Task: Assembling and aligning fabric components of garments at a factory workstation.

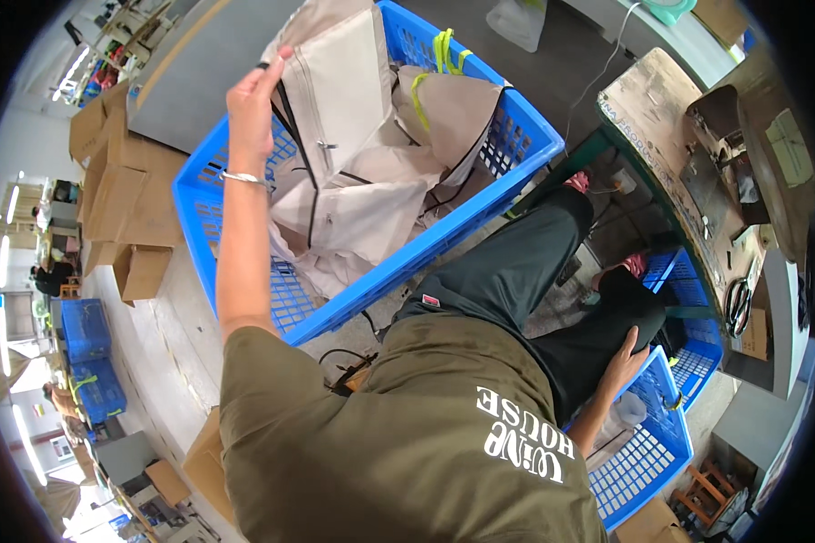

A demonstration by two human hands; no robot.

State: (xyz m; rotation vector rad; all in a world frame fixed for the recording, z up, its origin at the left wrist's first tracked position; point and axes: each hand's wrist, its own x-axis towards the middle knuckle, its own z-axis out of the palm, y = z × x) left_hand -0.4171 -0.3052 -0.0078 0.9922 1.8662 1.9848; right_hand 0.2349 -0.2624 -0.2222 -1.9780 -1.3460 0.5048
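Raised over the far left, my left hand (252, 104) is closed on the edge of a beige fabric piece (340, 90) with black piping and a zipper. The piece hangs partly upright from the hand. Below it, more beige sewn fabric (362, 222) lies crumpled in a large blue plastic basket (407, 262). My right hand (623, 364) rests on my dark trouser leg by the knee, fingers laid along it and holding nothing that shows. Close beneath that arm stands a smaller blue basket (638, 466) with pale material inside.
A sewing machine (743, 136) sits on a worn wooden table (661, 109) at the right, with black scissors (738, 306) near its edge. Cardboard boxes (131, 190) are stacked left of the large basket. A loose cable (598, 68) hangs behind.
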